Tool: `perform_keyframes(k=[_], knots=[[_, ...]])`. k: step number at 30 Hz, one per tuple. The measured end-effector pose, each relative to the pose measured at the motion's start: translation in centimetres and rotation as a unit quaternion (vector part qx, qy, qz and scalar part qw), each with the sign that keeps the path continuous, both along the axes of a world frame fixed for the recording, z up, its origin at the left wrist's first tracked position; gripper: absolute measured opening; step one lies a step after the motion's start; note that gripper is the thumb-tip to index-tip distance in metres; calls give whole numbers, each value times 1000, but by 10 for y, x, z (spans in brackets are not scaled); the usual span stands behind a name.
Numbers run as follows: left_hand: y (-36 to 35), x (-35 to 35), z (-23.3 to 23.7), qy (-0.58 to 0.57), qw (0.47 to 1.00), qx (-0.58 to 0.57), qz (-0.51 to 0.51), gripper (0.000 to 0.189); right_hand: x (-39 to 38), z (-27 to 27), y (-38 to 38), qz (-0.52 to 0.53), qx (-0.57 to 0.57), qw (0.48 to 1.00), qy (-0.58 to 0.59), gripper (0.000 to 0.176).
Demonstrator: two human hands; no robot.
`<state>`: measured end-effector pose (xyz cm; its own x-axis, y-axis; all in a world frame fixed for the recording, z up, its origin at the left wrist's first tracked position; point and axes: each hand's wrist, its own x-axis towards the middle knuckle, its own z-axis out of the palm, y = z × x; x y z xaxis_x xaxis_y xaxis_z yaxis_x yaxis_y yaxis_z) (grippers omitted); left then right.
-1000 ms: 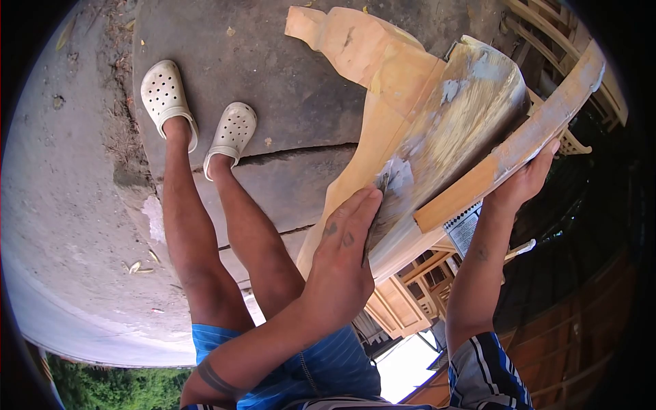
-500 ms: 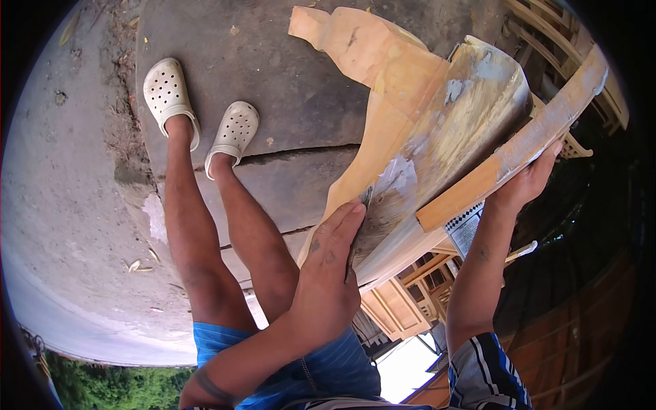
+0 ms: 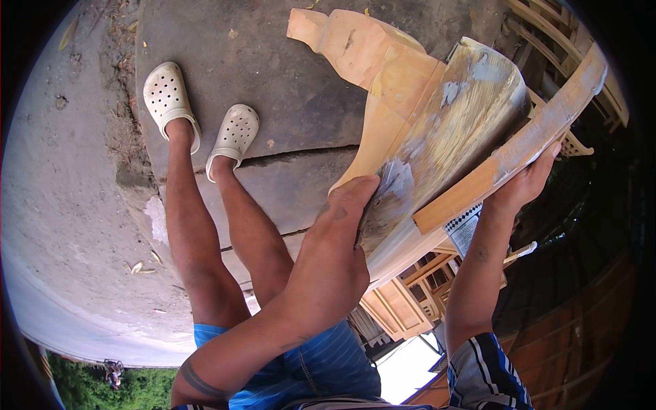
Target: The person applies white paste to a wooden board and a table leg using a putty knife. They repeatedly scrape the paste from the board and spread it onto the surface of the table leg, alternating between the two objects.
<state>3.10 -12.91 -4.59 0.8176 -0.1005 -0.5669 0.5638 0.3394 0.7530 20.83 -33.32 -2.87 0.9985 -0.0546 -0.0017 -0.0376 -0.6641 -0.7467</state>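
My left hand (image 3: 335,232) is closed on a thin, dark scraper blade (image 3: 370,208), mostly hidden behind my thumb and palm. It presses against the broad face of a large carved wooden piece (image 3: 403,75) with a curved, stepped outline. Pale grey filler (image 3: 396,176) is smeared on that face just ahead of the thumb, and the grain beyond looks rough and yellowish. My right hand (image 3: 529,179) grips the lower edge of a long wooden board (image 3: 471,181), its fingers hidden behind it. Grey smears mark the board's far end.
A printed tin (image 3: 465,229) shows under the board, beside a stick with a whitened tip (image 3: 523,253). Wooden furniture frames (image 3: 396,307) lie behind, with more slatted pieces (image 3: 557,34) at upper right. My feet in white clogs (image 3: 166,92) stand on cracked concrete (image 3: 301,171).
My left hand has slid up and forward along the carved face and turned, so its blade shows less. My right hand and the board stay nearly still. A small distant figure appears by the greenery.
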Motion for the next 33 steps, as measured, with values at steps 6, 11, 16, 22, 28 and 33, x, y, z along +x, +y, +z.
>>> perform_keyframes(k=[6,11,16,22,28,33], knots=[[0,1,4,-3,1000,-3,-3,70,-1,0,1,-19,-19,1000,-4,46],[-2,2,10,-7,1000,15,-1,71,-2,1,8,-23,20,999,9,47],[-6,3,14,-13,999,29,-6,72,-2,0,5,-15,13,1000,10,46],[-8,0,22,-14,999,45,-18,75,-2,1,5,-16,25,999,14,46],[2,-7,16,-3,999,31,-15,74,-1,0,4,-20,4,1000,-1,45],[4,-6,-8,-42,999,12,-5,74,-1,1,5,-9,-5,1000,3,46]])
